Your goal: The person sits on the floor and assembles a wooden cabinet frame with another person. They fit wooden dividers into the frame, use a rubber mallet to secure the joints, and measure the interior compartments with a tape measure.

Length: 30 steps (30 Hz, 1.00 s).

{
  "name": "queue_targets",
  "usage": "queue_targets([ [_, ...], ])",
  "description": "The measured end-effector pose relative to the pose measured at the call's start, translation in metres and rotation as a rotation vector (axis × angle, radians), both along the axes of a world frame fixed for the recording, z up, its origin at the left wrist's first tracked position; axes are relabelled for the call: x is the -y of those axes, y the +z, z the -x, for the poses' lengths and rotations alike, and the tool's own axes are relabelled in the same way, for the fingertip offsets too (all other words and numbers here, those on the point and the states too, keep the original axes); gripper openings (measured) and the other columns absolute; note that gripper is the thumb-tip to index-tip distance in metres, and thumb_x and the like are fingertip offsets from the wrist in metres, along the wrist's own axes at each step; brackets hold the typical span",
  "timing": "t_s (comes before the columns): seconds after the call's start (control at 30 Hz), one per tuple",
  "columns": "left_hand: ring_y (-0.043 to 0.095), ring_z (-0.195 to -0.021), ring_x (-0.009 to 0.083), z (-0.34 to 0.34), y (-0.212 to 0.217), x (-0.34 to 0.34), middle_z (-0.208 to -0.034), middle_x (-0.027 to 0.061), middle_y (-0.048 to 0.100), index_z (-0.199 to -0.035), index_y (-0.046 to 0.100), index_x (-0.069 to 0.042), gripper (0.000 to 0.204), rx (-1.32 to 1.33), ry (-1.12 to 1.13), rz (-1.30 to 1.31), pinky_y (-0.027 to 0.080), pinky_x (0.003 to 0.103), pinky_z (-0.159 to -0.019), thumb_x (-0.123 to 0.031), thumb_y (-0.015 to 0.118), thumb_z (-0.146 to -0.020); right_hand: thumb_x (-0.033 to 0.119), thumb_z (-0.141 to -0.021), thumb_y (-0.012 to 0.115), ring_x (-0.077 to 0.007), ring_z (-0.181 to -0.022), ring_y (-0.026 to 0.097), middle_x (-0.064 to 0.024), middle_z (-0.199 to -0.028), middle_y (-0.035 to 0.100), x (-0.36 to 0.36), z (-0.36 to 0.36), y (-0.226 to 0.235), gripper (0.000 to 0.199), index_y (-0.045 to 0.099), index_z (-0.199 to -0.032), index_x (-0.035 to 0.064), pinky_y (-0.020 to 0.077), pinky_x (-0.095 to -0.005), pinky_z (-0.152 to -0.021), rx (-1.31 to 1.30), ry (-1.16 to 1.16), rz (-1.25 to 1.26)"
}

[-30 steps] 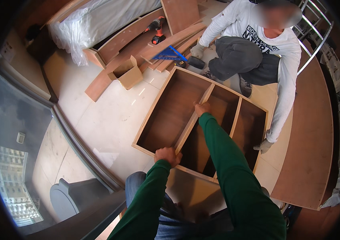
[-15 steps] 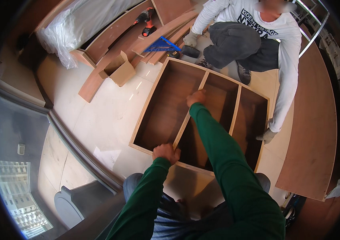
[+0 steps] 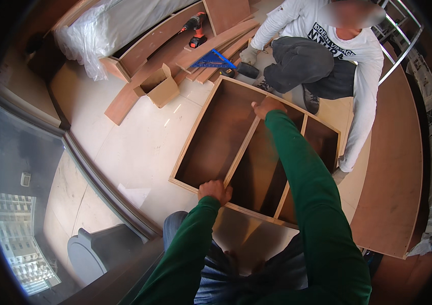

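A shallow wooden cabinet frame [image 3: 195, 129] with compartments lies on the floor before me. My left hand [image 3: 215, 192] is closed round its near edge, where a divider [image 3: 244, 148] meets it. Toward that divider's far end, my right hand [image 3: 269, 107] is closed over the top, its thumb to the left. A co-worker in a white shirt sits across from me. One gloved hand [image 3: 339, 176] of theirs is at the frame's right side; the other [image 3: 248, 55] is by a black mallet [image 3: 248, 69].
Beyond the frame lie a blue triangular square [image 3: 213, 60], a cordless drill [image 3: 195, 31] and wooden strips [image 3: 119, 107]. An open cardboard box [image 3: 161, 90] stands left of them. A curved wooden panel [image 3: 391, 168] is on the right, a ladder [image 3: 404, 35] behind. A glass door [image 3: 20, 152] borders the left.
My right hand has moved along the divider toward its far end. The frame has shifted slightly, and the co-worker's hand at the right side sits lower against it. My left hand keeps its hold.
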<state>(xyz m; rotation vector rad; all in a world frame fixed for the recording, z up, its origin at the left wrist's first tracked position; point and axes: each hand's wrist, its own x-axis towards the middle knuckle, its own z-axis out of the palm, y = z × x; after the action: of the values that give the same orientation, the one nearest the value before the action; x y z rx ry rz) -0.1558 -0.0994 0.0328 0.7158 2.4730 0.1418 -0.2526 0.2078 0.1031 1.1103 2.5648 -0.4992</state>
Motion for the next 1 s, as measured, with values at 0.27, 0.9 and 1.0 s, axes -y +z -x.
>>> queue_targets([
  [0.27, 0.072, -0.083, 0.0348, 0.002, -0.002, -0.008, -0.084, 0.0197, 0.072, -0.085, 0.074, -0.003, 0.048, 0.031, 0.055, -0.040, 0.057, 0.045, -0.079, -0.049, 0.062, -0.082, 0.037, -0.090, 0.063, -0.0335, -0.105, 0.067, -0.0196, -0.108, 0.070, -0.044, 0.047, 0.060, 0.041, 0.068, -0.116, 0.0047, 0.0521, -0.0438, -0.090, -0.068, 0.325, 0.030],
  [0.9, 0.071, -0.095, 0.0317, -0.006, 0.019, -0.016, -0.095, 0.0180, 0.073, -0.096, 0.075, -0.003, 0.054, 0.029, 0.118, 0.085, 0.054, 0.040, -0.087, -0.054, 0.064, -0.082, 0.047, -0.103, 0.046, -0.0240, -0.115, 0.061, -0.0196, -0.135, 0.057, 0.069, -0.260, 0.084, 0.062, 0.046, -0.141, -0.0020, 0.0458, -0.0353, -0.101, -0.618, 0.098, 1.090],
  [1.0, 0.070, -0.098, 0.0317, -0.007, 0.009, -0.013, -0.097, 0.0183, 0.073, -0.097, 0.075, -0.003, 0.057, -0.002, 0.117, 0.114, 0.054, 0.040, -0.089, -0.057, 0.062, -0.083, 0.048, -0.097, 0.055, -0.0381, -0.120, 0.054, -0.0158, -0.127, 0.062, 0.118, -0.267, 0.125, 0.055, 0.058, -0.133, 0.0074, 0.0381, -0.0489, -0.106, -0.436, 0.605, 0.355],
])
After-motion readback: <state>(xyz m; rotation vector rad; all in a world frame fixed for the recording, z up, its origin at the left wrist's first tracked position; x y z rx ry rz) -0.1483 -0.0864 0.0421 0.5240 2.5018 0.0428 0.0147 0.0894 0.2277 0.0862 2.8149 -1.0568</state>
